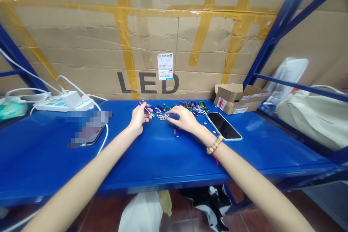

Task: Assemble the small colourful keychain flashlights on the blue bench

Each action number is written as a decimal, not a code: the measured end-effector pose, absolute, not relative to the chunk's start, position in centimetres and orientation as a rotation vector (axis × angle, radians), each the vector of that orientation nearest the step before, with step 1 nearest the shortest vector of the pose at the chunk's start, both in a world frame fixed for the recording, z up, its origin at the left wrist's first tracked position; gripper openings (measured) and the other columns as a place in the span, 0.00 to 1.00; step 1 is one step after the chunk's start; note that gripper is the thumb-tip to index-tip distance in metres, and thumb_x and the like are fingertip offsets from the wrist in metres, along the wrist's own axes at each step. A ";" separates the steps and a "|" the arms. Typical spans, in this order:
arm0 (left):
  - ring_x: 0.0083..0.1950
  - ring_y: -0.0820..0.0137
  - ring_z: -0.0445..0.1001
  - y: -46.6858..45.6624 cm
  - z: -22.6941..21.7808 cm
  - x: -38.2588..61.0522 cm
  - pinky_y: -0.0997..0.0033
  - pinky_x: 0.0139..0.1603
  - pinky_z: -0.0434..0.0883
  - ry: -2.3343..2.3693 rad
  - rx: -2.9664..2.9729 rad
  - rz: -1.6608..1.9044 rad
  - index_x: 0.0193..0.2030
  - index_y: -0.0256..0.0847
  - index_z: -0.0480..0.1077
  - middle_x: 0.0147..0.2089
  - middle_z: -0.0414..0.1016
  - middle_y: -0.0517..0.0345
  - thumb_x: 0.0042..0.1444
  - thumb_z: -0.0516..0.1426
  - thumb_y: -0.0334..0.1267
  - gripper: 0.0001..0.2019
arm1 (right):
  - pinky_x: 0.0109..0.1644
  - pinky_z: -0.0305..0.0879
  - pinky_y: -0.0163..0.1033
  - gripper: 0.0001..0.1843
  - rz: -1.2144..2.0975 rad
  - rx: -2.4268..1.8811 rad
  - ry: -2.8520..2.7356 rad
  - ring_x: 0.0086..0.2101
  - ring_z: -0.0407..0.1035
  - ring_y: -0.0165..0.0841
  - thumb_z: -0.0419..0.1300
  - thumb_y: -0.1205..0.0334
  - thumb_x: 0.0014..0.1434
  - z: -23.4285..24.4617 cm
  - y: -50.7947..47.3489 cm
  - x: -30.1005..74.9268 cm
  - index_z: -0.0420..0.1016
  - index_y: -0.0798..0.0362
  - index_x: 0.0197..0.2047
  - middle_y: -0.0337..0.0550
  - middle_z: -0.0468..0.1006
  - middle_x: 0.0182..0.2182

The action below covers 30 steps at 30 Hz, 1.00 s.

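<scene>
Between the fingers of my left hand (140, 117) is a slim purple metal tube (145, 108) with a silver end, like a mini flashlight. My right hand (185, 119) hovers over small round silver pieces (163, 117), its thumb and index finger apart. Beside those pieces lies a silver carabiner clip (162, 115), close to the right fingertips. Several blue and green tubes (161, 108) lie just behind, between the hands. A pile of coloured tubes with clips (199, 107) spreads out beyond my right hand. Below that hand rests a purple-red carabiner (177, 132).
A phone (224, 126) lies right of my hand, and an open small carton (239, 98) stands behind it. At left are a power strip (65, 103), white cables and a pixelated item (89, 128). A large taped cardboard box (95, 50) walls off the back of the blue shelf (130, 166).
</scene>
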<state>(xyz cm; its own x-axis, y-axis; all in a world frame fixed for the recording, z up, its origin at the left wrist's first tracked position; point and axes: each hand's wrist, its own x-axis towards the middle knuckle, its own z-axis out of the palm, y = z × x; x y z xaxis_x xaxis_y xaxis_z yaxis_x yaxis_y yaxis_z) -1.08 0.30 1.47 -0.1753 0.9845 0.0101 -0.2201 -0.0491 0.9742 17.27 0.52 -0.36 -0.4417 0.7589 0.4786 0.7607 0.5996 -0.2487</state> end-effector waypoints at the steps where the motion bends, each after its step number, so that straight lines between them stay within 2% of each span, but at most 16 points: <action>1: 0.15 0.79 0.63 0.3 1.5 -1.1 0.83 0.12 0.54 1.140 0.998 1.455 0.29 0.37 0.62 0.21 0.67 0.62 0.53 0.52 0.38 0.06 | 0.49 0.59 0.41 0.15 -0.020 -1.211 -2.321 0.46 0.64 0.36 0.55 0.54 0.58 -0.5 0.4 17.0 0.73 0.50 0.46 0.45 0.73 0.44; 3: 0.16 0.79 0.63 0.1 1.4 -0.9 0.83 0.12 0.54 1.140 1.080 1.436 0.29 0.37 0.62 0.21 0.65 0.63 0.52 0.52 0.38 0.06 | 0.50 0.57 0.44 0.17 -0.053 -1.231 -2.401 0.48 0.61 0.38 0.53 0.54 0.60 -0.8 0.2 16.5 0.72 0.48 0.49 0.47 0.70 0.48; 6: 0.17 0.78 0.64 -0.3 1.2 -0.3 0.82 0.12 0.55 1.151 1.165 1.351 0.28 0.37 0.62 0.22 0.66 0.61 0.51 0.52 0.38 0.07 | 0.50 0.55 0.45 0.15 -0.085 -1.228 -2.483 0.49 0.60 0.39 0.51 0.56 0.61 -0.9 0.0 16.1 0.73 0.46 0.48 0.46 0.69 0.49; 15: 0.20 0.77 0.63 -0.4 0.3 0.6 0.81 0.13 0.55 1.248 1.288 1.130 0.23 0.37 0.62 0.24 0.66 0.59 0.48 0.52 0.40 0.09 | 0.46 0.52 0.44 0.12 -0.143 -1.306 -2.434 0.46 0.59 0.39 0.55 0.57 0.59 -1.2 0.6 16.5 0.76 0.48 0.43 0.44 0.71 0.45; 20: 0.19 0.79 0.60 -0.2 0.2 0.6 0.80 0.15 0.55 1.329 1.412 1.084 0.20 0.37 0.60 0.20 0.61 0.61 0.49 0.53 0.42 0.13 | 0.46 0.52 0.43 0.08 -0.138 -1.303 -2.416 0.46 0.59 0.38 0.58 0.57 0.57 -1.1 0.4 16.4 0.78 0.47 0.37 0.43 0.71 0.44; 30: 0.20 0.79 0.58 -0.3 -0.1 0.5 0.80 0.16 0.53 1.267 1.442 1.055 0.21 0.37 0.60 0.21 0.60 0.62 0.47 0.54 0.44 0.12 | 0.44 0.54 0.40 0.15 -0.136 -1.228 -2.486 0.46 0.60 0.37 0.53 0.57 0.61 -1.1 0.1 16.3 0.72 0.48 0.49 0.46 0.69 0.48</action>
<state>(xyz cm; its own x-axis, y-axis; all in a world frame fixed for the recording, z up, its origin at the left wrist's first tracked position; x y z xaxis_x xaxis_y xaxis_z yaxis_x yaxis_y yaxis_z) 0.54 -0.27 -0.09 0.1044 0.9941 0.0302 0.2103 -0.0518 0.9763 16.30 0.06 -1.08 -0.5555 0.7486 0.3620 0.7835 0.6170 -0.0736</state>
